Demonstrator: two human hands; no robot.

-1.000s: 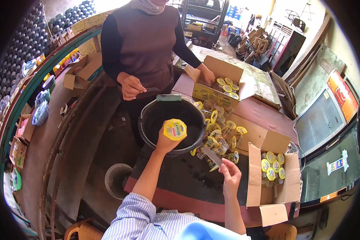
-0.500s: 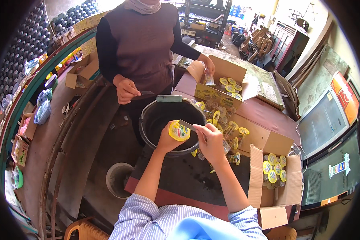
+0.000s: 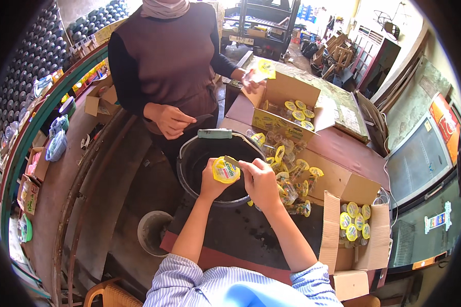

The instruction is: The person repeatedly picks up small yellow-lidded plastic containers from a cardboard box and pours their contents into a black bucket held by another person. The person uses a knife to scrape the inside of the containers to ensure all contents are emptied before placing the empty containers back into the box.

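My left hand (image 3: pixel 210 185) is wrapped round a plastic drink cup with a yellow lid (image 3: pixel 225 171), lid facing up, above the near part of a large black bucket (image 3: pixel 183 179). In my right hand (image 3: pixel 262 184) is a small knife (image 3: pixel 232 161), pinched by its handle end, with the blade at the lid's far right edge. Just right of the bucket lies a heap of yellow-lidded cups (image 3: pixel 287 189), several tipped on their sides. Across from me a person's hand (image 3: pixel 171 122) holds another blade, while their other hand (image 3: pixel 250 81) lifts a yellow-lidded cup (image 3: pixel 266 68).
An open carton of cups (image 3: pixel 287 125) stands beyond the heap; another open carton (image 3: pixel 329 230) is near right. A grey pail (image 3: pixel 143 233) sits low to the left of the dark table (image 3: pixel 230 233). A glass-fronted cooler (image 3: pixel 420 153) is at far right.
My knife has shifted along the lid's edge, its blade now showing less. The other person has raised a cup out of the far carton and stands farther left in view.
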